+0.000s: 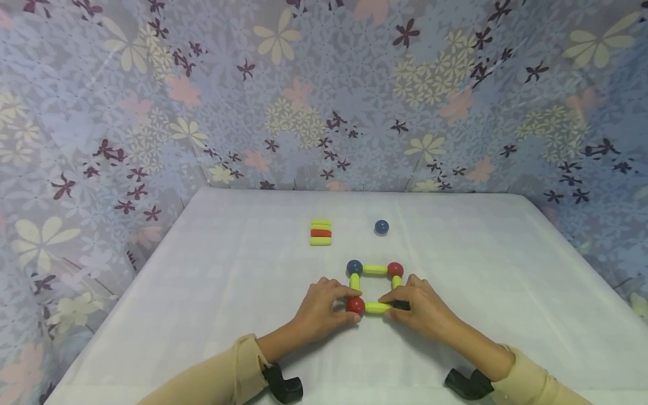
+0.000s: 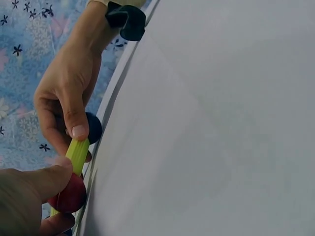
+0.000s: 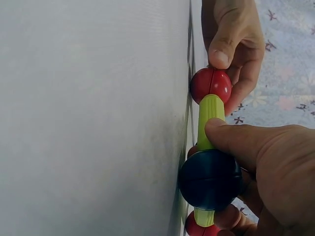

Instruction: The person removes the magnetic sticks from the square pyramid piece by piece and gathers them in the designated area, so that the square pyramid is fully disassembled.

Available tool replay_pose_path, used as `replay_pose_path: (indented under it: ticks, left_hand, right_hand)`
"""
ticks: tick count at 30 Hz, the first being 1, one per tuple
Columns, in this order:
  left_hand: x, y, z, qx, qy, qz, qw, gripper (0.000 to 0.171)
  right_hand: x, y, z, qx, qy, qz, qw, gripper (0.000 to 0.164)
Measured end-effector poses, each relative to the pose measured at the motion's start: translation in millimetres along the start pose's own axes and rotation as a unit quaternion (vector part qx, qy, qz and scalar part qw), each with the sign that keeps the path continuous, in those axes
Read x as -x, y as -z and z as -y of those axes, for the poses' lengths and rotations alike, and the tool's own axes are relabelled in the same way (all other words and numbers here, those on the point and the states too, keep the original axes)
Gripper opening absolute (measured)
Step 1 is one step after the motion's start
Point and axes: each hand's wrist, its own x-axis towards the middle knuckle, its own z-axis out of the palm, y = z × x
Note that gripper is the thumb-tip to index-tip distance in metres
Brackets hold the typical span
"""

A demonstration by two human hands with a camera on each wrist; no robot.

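On the white table lies a four-sided frame of balls joined by yellow-green rods. My left hand [image 1: 320, 310] pinches the near-left red ball [image 1: 356, 305] between thumb and fingers. The near yellow-green rod [image 1: 376, 307] runs from that ball to a dark blue ball [image 3: 209, 179], mostly covered by my right hand [image 1: 424, 309] in the head view. With thumb and fingers, my right hand pinches this rod beside the blue ball. At the far side, another blue ball [image 1: 354, 267] and another red ball [image 1: 395, 270] are joined by a rod [image 1: 375, 270].
Beyond the frame, a loose blue ball [image 1: 382, 226] sits on the table [image 1: 243, 236]. To its left lie several loose rods in a stack of rows, one a red rod [image 1: 321, 233], the others yellow-green. Floral cloth [image 1: 324, 101] hangs behind the table.
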Motion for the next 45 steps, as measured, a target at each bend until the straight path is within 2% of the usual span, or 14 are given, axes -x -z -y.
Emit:
replay_pose_path:
  ticks: [11, 16, 23, 30, 40, 45]
  left_hand:
    - [-1.7, -8.6, -1.8, -0.018, -0.009, -0.039, 0.9990, 0.037]
    - [-0.1, -8.4, -1.4, -0.021, -0.009, -0.039, 0.9990, 0.035]
    - [2.7, -2.3, 5.4, 0.004, 0.002, -0.043, 0.9991, 0.035]
    - [4.0, 5.0, 17.3, 0.017, 0.006, -0.026, 0.9995, 0.037]
    - [5.1, 24.0, 47.5, 0.081, 0.026, 0.017, 0.9962, 0.041]
    - [4.6, 24.3, 48.9, 0.076, 0.031, 0.011, 0.9966, 0.041]
  right_hand:
    - [0, 0, -1, -0.001, 0.010, -0.004, 1.000, 0.021]
    - [0, 0, -1, -0.003, 0.016, -0.005, 1.000, 0.020]
    - [4, 4, -4, -0.015, -0.009, 0.002, 1.000, 0.021]
    - [6, 9, -9, -0.017, 0.007, 0.011, 1.000, 0.021]
    - [10, 17, -25, 0.014, 0.042, 0.021, 0.999, 0.024]
    - [1, 21, -15, 0.024, 0.056, 0.006, 0.998, 0.029]
